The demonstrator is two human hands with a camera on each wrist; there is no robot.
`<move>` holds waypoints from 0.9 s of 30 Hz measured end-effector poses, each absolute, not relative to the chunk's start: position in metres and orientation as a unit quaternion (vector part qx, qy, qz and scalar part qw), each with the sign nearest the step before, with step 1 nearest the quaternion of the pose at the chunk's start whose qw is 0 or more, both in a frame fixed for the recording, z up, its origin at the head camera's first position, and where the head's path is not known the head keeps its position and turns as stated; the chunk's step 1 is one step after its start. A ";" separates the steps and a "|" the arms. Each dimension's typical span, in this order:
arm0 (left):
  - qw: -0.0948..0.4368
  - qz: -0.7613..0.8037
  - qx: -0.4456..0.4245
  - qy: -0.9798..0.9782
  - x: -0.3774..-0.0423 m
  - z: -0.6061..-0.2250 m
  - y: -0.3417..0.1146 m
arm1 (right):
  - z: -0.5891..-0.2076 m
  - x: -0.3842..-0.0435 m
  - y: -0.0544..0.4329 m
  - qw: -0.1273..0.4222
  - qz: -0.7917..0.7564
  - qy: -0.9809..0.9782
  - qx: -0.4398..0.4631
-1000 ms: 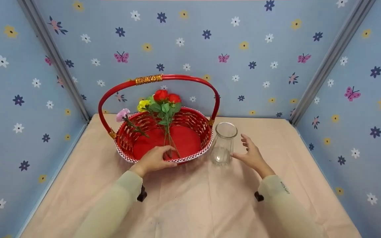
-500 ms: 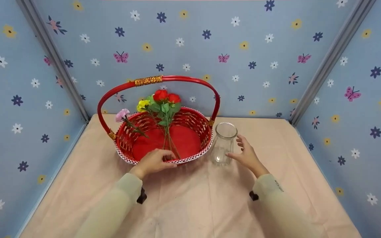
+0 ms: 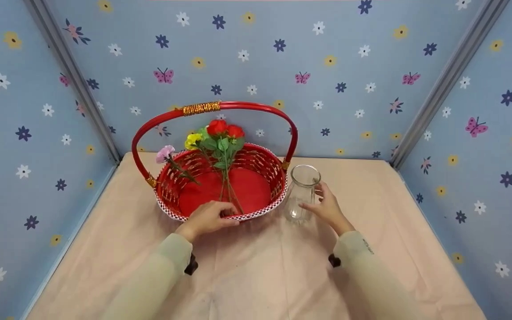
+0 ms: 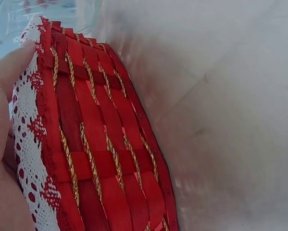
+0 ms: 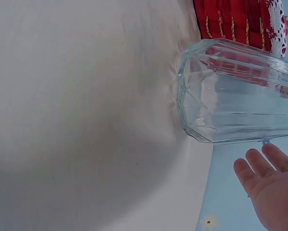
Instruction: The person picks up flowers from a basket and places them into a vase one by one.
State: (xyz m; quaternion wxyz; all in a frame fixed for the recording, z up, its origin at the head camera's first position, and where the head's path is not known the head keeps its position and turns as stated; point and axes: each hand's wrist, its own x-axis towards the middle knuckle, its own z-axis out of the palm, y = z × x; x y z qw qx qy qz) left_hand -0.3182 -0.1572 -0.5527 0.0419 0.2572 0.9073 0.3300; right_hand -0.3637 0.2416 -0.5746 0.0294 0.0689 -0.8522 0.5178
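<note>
A red woven basket (image 3: 258, 213) with white lace trim and a tall arched handle stands on the table. My left hand (image 3: 210, 217) grips its near rim, the thumb outside over the lace and the fingers inside. Just right of the basket stands a clear glass vase (image 3: 299, 200), upright and faceted, as the right wrist view shows. Around its right side my right hand (image 3: 328, 210) is spread, thumb at the front and straight fingers behind. In the right wrist view the fingers (image 5: 271, 161) show a gap from the glass.
Inside the basket lean red roses (image 3: 217, 128), a yellow flower (image 3: 193, 141) and a pink carnation (image 3: 165, 154), their stems down. A pale pink cloth (image 3: 256, 275) covers the table. Blue floral panels (image 3: 256, 53) enclose the back and both sides.
My right hand has moved left, closer around the vase. The left hand has settled a little lower on the near rim; basket, flowers and vase have stayed in place.
</note>
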 end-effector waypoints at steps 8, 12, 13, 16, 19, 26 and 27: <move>0.042 0.329 0.256 0.908 -0.318 -0.552 -0.157 | -0.583 -0.367 0.237 0.010 0.547 -0.835 0.054; 0.040 0.328 0.257 0.908 -0.317 -0.553 -0.157 | -0.589 -0.370 0.236 0.018 0.562 -0.825 0.056; 0.040 0.327 0.257 0.908 -0.317 -0.554 -0.157 | -0.590 -0.370 0.236 0.021 0.565 -0.823 0.056; 0.039 0.327 0.258 0.908 -0.317 -0.555 -0.157 | -0.593 -0.371 0.235 0.031 0.572 -0.818 0.055; 0.037 0.328 0.258 0.908 -0.317 -0.555 -0.157 | -0.594 -0.372 0.235 0.039 0.575 -0.815 0.057; 0.035 0.319 0.257 0.912 -0.319 -0.555 -0.156 | -0.593 -0.372 0.235 0.035 0.574 -0.816 0.055; 0.035 0.318 0.257 0.912 -0.319 -0.555 -0.156 | -0.593 -0.372 0.235 0.033 0.572 -0.818 0.055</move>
